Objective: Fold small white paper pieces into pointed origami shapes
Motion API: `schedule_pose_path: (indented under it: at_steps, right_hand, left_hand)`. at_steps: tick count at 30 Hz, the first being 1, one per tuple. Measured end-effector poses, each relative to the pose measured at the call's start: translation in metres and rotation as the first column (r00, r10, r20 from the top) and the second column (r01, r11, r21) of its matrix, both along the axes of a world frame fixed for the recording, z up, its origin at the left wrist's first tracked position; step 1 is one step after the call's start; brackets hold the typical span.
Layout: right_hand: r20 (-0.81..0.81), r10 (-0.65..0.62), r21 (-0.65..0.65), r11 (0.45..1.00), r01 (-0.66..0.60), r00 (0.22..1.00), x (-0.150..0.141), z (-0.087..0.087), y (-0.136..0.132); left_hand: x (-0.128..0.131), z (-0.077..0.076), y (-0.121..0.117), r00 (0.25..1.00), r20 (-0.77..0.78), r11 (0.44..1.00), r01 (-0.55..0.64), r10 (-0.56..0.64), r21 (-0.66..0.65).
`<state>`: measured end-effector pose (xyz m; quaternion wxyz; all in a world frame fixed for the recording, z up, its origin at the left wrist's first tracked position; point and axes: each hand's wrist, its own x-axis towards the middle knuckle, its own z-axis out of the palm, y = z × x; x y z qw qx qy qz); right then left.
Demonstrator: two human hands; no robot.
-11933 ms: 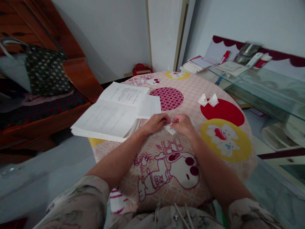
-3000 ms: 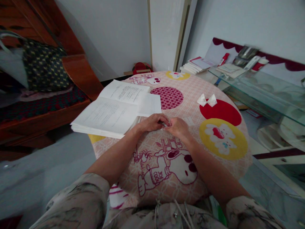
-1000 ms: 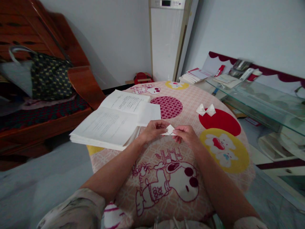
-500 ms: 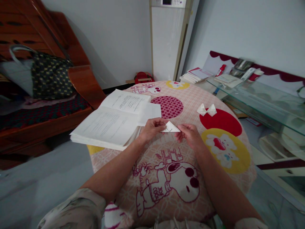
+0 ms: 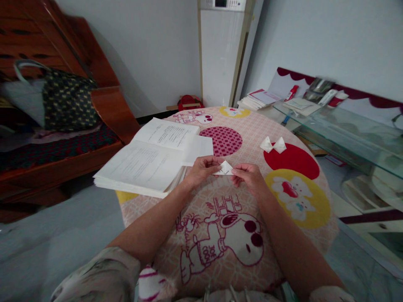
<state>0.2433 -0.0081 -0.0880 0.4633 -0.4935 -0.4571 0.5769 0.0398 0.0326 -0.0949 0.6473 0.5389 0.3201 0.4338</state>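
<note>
A small white paper folded into a triangle [image 5: 225,167], with some print on it, is held up between both hands above the table. My left hand [image 5: 204,168] pinches its left corner, thumb on top. At the right corner, my right hand [image 5: 248,173] grips it between thumb and fingers. The triangle's tip points away from me. Beyond my right hand, two folded white paper pieces [image 5: 273,144] rest by the red circle on the tablecloth. To the left lies a thick open book [image 5: 147,163], with a loose white sheet [image 5: 201,147] at its right edge.
A patterned tablecloth [image 5: 217,251] covers the round table. On the right stands a glass shelf [image 5: 355,134] with a metal container, a red tube and papers. A wooden bench [image 5: 107,109] with bags is at left; a tall white appliance [image 5: 222,54] stands behind.
My right thumb and fingers have moved slightly left, further over the paper triangle's right corner, and now cover it. My left hand has stayed almost still.
</note>
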Motion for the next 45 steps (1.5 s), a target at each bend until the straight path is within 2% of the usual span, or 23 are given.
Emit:
schedule_pose_path:
  at_steps: [12, 16, 21, 27, 38, 45]
  right_hand:
    - [-0.036, -0.031, 0.003, 1.0, 0.031, 0.999, 0.0, 0.0, 0.001]
    - [-0.058, -0.1, 0.004, 0.995, 0.1, 0.993, -0.001, 0.002, 0.001]
    - [-0.08, -0.137, 0.029, 0.99, 0.14, 0.987, -0.002, 0.002, 0.002]
    - [0.013, -0.094, 0.116, 0.989, 0.092, 0.996, -0.009, 0.0, -0.001]
    - [0.171, -0.128, 0.212, 0.973, 0.091, 0.977, -0.018, 0.0, -0.004]
    - [0.191, -0.126, 0.245, 0.967, 0.077, 0.974, -0.02, -0.002, -0.006]
  left_hand:
    - [0.0, 0.002, -0.002, 1.0, 0.029, 1.0, -0.003, 0.003, -0.009]
    - [0.001, 0.006, -0.003, 0.996, 0.026, 0.996, -0.081, 0.082, -0.033]
    - [-0.001, 0.005, -0.002, 0.984, 0.035, 0.978, -0.167, 0.173, -0.128]
    - [0.003, 0.003, -0.003, 0.996, 0.027, 0.981, -0.083, 0.089, -0.177]
    - [0.007, 0.003, -0.007, 0.994, 0.018, 0.968, -0.103, 0.11, -0.229]
    - [0.008, 0.003, -0.009, 0.993, 0.036, 0.969, -0.104, 0.115, -0.223]
